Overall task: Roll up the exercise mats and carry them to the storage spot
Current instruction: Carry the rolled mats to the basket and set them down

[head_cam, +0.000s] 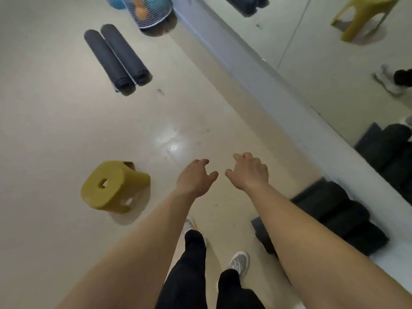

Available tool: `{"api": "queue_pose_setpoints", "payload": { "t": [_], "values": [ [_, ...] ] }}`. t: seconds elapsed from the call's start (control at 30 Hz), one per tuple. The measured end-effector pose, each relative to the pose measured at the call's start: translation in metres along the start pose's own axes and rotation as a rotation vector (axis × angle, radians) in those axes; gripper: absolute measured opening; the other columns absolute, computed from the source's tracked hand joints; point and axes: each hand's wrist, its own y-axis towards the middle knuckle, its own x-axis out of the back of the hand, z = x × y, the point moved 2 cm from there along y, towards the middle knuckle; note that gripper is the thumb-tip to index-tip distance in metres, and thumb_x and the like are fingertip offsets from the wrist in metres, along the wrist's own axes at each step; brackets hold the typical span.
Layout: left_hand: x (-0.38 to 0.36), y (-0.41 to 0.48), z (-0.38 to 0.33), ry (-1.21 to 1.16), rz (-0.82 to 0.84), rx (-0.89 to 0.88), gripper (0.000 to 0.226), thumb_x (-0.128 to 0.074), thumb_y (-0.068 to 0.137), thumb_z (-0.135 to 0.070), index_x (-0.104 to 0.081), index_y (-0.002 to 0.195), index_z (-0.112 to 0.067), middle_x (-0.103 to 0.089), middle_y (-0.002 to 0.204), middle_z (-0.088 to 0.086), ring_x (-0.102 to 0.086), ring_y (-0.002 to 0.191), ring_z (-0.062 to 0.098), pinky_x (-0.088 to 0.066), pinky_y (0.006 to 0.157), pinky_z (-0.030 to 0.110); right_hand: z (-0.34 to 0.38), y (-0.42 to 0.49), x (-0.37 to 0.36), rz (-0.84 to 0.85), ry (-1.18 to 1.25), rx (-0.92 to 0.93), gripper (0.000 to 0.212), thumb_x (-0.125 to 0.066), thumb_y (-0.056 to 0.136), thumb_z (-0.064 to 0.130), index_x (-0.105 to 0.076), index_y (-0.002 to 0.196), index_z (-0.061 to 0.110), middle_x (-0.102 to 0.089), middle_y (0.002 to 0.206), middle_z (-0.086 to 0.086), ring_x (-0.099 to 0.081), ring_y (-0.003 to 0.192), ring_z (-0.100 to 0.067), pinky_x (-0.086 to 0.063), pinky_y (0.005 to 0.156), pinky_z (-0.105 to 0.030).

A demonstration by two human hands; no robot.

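Note:
Two dark rolled mats [116, 58] lie side by side on the beige floor at the upper left, far from both hands. A stack of dark rolled mats [334, 214] sits against the wall at the lower right, partly hidden by my right forearm. My left hand [195, 177] and my right hand [249, 171] are stretched out over the floor in the middle, fingers loosely curled, holding nothing.
A yellow plastic stool [113, 186] stands left of my left arm. A mesh basket of balls [148, 11] stands at the top by the wall. A mirror [323, 63] along the right wall reflects the stool and mats. My feet [238, 262] are below.

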Motion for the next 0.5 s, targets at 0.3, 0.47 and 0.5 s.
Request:
{"api": "queue_pose_setpoints", "payload": {
  "t": [0.3,0.47,0.5],
  "values": [
    [0.215,-0.026,0.199,-0.073,-0.216,0.196,0.061,-0.050,0.102,-0.045,-0.036,0.155,-0.017,-0.039,0.158,0.004,-0.043,0.140,0.027,-0.044,0.104,0.042,0.318,0.035,0.085,-0.017,-0.342,0.385,0.063,-0.049,0.098,0.047,-0.036,0.155,0.023,-0.042,0.152,-0.008,-0.046,0.134,-0.032,-0.038,0.103,-0.045],
    [0.315,0.000,0.285,-0.148,-0.292,0.295,0.057,-0.051,0.101,-0.044,-0.042,0.150,-0.018,-0.044,0.151,0.005,-0.048,0.133,0.028,-0.045,0.100,0.042,0.451,0.079,0.125,-0.053,-0.398,0.480,0.063,-0.050,0.097,0.048,-0.038,0.153,0.022,-0.044,0.150,-0.009,-0.046,0.132,-0.032,-0.039,0.103,-0.045],
    [0.334,0.010,0.300,-0.163,-0.301,0.311,0.057,-0.051,0.100,-0.044,-0.042,0.150,-0.018,-0.045,0.151,0.005,-0.049,0.133,0.028,-0.046,0.100,0.042,0.474,0.092,0.133,-0.060,-0.410,0.493,0.062,-0.050,0.097,0.048,-0.039,0.153,0.022,-0.044,0.149,-0.009,-0.047,0.131,-0.032,-0.039,0.102,-0.045]
  ]
}}
